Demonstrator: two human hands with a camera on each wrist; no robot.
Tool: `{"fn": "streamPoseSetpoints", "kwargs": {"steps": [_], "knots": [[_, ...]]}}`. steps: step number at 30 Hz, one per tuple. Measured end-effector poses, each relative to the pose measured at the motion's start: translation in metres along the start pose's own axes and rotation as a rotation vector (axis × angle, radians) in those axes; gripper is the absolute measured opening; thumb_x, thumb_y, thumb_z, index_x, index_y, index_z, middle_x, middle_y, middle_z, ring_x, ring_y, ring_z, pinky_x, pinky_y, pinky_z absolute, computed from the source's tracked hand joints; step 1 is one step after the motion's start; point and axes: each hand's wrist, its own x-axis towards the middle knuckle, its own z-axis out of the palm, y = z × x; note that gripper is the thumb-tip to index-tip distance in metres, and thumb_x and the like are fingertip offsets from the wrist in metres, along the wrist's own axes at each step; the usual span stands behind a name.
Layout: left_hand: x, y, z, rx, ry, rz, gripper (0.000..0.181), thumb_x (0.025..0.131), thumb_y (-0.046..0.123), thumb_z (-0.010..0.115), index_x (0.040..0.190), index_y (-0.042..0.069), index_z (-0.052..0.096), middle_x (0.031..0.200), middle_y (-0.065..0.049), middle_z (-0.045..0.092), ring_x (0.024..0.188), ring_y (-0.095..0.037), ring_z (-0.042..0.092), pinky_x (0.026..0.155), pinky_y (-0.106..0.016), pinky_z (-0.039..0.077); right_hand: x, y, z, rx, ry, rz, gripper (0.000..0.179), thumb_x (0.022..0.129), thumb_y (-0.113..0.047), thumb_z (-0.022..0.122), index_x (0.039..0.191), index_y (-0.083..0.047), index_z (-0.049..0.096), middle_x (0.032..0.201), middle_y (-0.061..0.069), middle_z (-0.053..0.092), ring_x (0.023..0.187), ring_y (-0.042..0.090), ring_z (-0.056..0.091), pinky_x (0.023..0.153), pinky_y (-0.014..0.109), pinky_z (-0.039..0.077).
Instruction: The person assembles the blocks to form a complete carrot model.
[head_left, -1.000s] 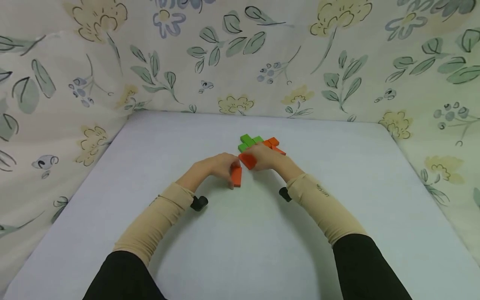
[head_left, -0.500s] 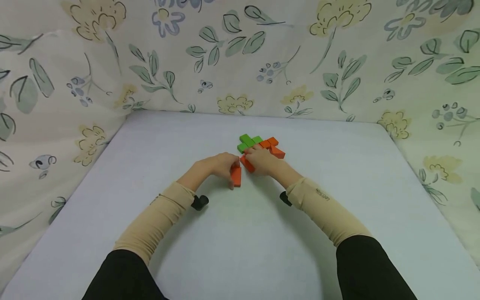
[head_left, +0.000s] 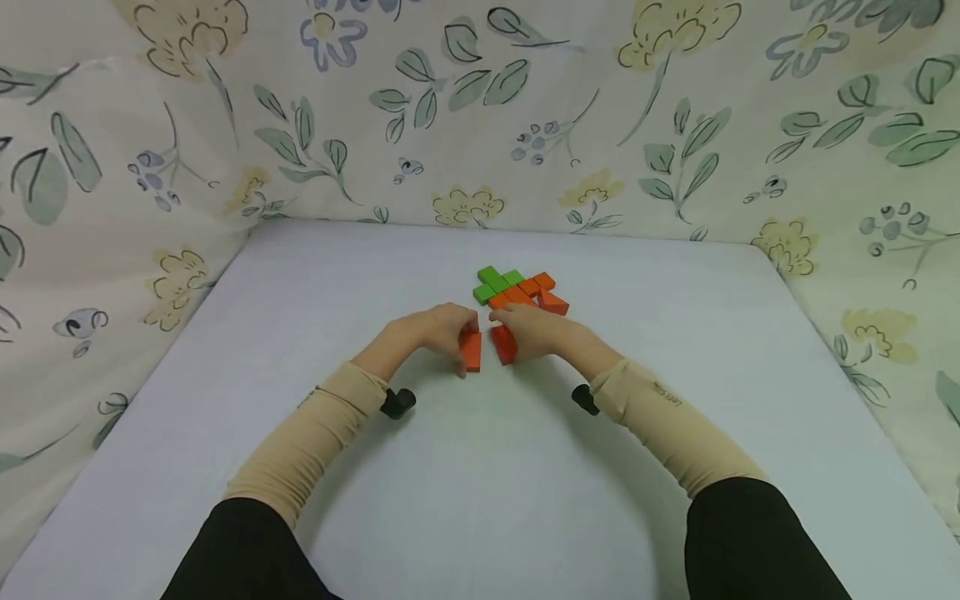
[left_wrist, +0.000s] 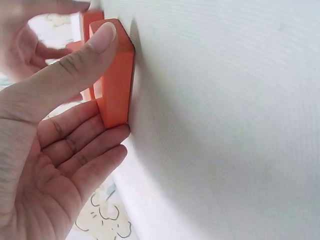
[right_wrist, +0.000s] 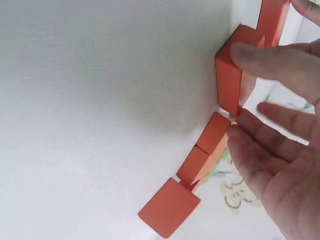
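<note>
My left hand (head_left: 442, 327) pinches an orange block (head_left: 471, 352) on the white table; in the left wrist view the thumb lies on this left block (left_wrist: 117, 90) and fingertips touch its lower end. Close by on the right, my right hand (head_left: 536, 332) grips a second orange block (head_left: 503, 345), slightly slanted. Thumb and fingertips sit at opposite ends of that right block (right_wrist: 230, 82) in the right wrist view. A narrow gap separates the two held blocks. Just beyond the hands lies a cluster of green blocks (head_left: 491, 279) and orange blocks (head_left: 517, 295), partly touching one another.
One orange block (head_left: 553, 302) sits at the right side of the cluster, tilted against its neighbours' direction. The white table (head_left: 480, 483) stretches to both sides and toward the person. Floral cloth (head_left: 465, 125) hangs behind and beside it.
My right hand has drawn its block toward the person and turned it more upright in the view, uncovering orange blocks of the cluster. The left hand and its block have stayed put.
</note>
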Motion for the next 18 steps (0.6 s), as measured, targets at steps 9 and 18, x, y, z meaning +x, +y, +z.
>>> {"fn": "streamPoseSetpoints", "kwargs": {"steps": [9, 18], "knots": [[0.009, 0.006, 0.000, 0.032, 0.037, 0.086, 0.060, 0.072, 0.022, 0.086, 0.121, 0.002, 0.057, 0.113, -0.007, 0.060, 0.103, -0.023, 0.052, 0.094, -0.036, 0.044, -0.028, 0.017, -0.001, 0.026, 0.172, 0.021, 0.062, 0.075, -0.037, 0.082, 0.123, -0.004, 0.062, 0.112, 0.008, 0.060, 0.098, 0.024, 0.055, 0.079, 0.039, 0.050], [0.023, 0.022, 0.005, 0.006, 0.033, 0.114, 0.060, 0.073, 0.022, 0.087, 0.122, 0.003, 0.057, 0.113, -0.006, 0.058, 0.101, -0.021, 0.051, 0.090, -0.033, 0.045, -0.046, 0.028, 0.011, 0.057, 0.164, 0.067, 0.058, 0.072, -0.037, 0.084, 0.116, -0.004, 0.063, 0.112, 0.008, 0.062, 0.093, 0.023, 0.056, 0.073, 0.037, 0.050]]}}
